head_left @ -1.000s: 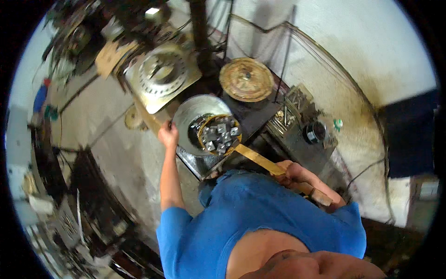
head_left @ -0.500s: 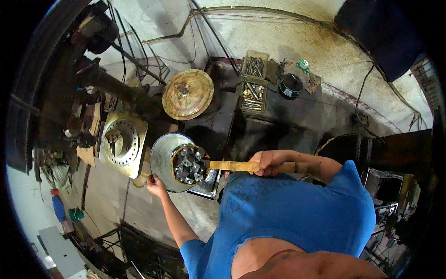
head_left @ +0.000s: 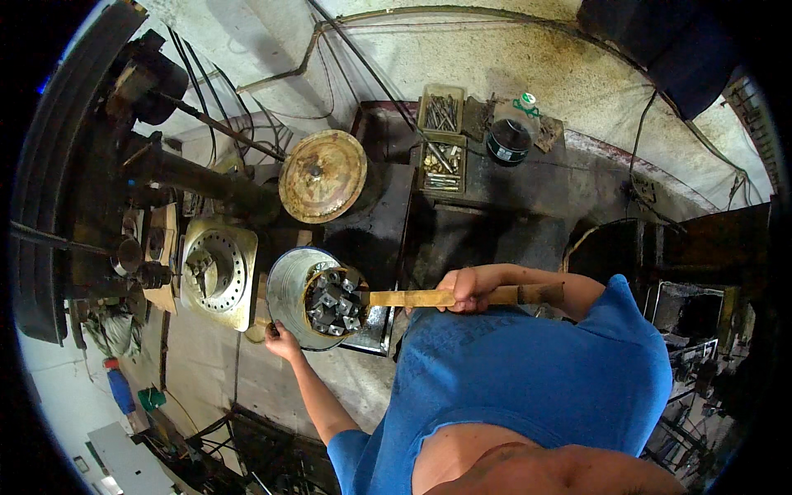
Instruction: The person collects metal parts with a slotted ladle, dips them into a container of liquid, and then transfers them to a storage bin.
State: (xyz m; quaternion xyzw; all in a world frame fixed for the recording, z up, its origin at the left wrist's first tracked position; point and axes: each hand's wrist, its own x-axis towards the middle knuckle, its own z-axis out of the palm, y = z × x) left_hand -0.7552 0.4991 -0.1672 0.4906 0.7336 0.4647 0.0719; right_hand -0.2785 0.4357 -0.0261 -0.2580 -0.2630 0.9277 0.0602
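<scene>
A grey metal bucket (head_left: 285, 290) stands in front of me, its open mouth facing up. My left hand (head_left: 282, 340) is closed at its near left rim; the exact hold is partly hidden by the fingers. Over the right side of the bucket's mouth lies a round, yellowish long-handled scoop (head_left: 408, 298), heaped with several small grey metal blocks (head_left: 334, 301), some with holes. My right hand (head_left: 464, 289) is wrapped round the scoop's flat handle, close to my blue shirt. Part of the scoop's bowl is hidden by the blocks.
A machine with a round perforated plate (head_left: 216, 272) stands left of the bucket. Beyond lies a rusty round lid (head_left: 322, 176). Two trays of metal pieces (head_left: 443, 109) and a dark round container (head_left: 506, 142) sit at the back. A dark bar slants across the upper view.
The view has shifted slightly. The metal blocks sit a little differently in the scoop. Both hands keep their holds, and the scoop stays over the bucket.
</scene>
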